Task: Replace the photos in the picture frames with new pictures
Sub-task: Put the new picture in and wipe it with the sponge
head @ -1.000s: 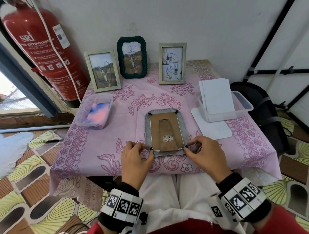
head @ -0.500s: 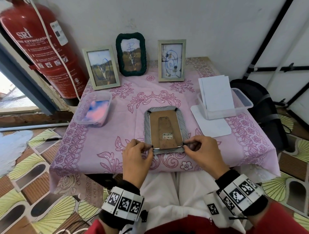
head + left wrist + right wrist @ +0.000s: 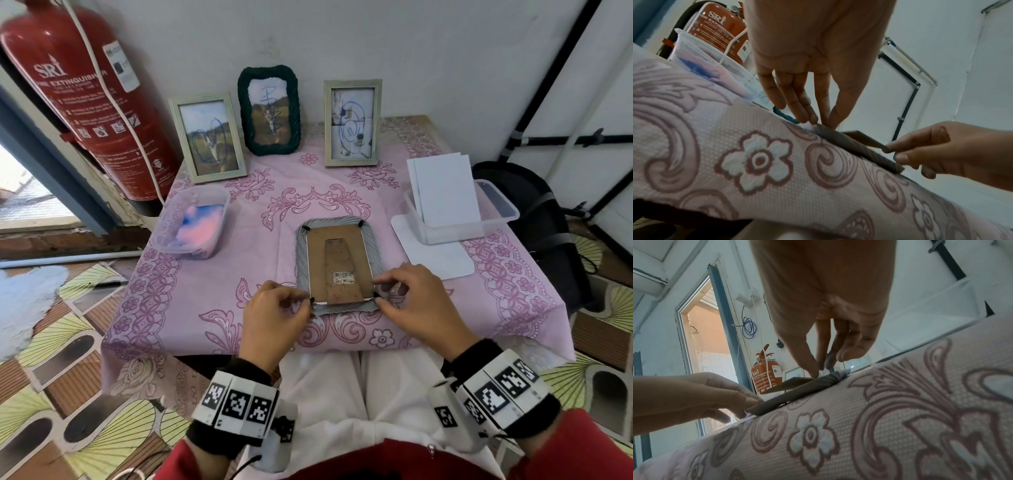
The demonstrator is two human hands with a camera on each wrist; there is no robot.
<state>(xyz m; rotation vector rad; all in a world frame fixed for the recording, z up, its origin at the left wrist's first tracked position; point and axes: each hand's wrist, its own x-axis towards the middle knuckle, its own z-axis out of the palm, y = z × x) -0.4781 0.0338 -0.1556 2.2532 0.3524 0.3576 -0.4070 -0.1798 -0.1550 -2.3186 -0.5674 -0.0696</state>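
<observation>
A grey ribbed picture frame (image 3: 372,240) lies face down on the pink tablecloth (image 3: 212,291), its brown backing board (image 3: 337,263) facing up. My left hand (image 3: 306,302) pinches the frame's near left corner, by a small black clip. My right hand (image 3: 379,291) pinches the near right corner. In the left wrist view my left hand (image 3: 819,121) sits on the frame edge (image 3: 855,148), and the backing board (image 3: 863,138) stands slightly raised at its near end. In the right wrist view my right hand (image 3: 821,369) meets the frame (image 3: 797,394) at its corner.
Three framed photos stand along the wall: a pale one (image 3: 212,137), a dark green one (image 3: 269,109), another pale one (image 3: 352,123). A clear tub (image 3: 191,228) of pink-blue pictures is left, a tub (image 3: 496,202) with white sheets right. A red extinguisher (image 3: 78,89) hangs left.
Both hands stay at the frame's near corners, with only small finger shifts at the clips. The frame has not moved on the cloth.
</observation>
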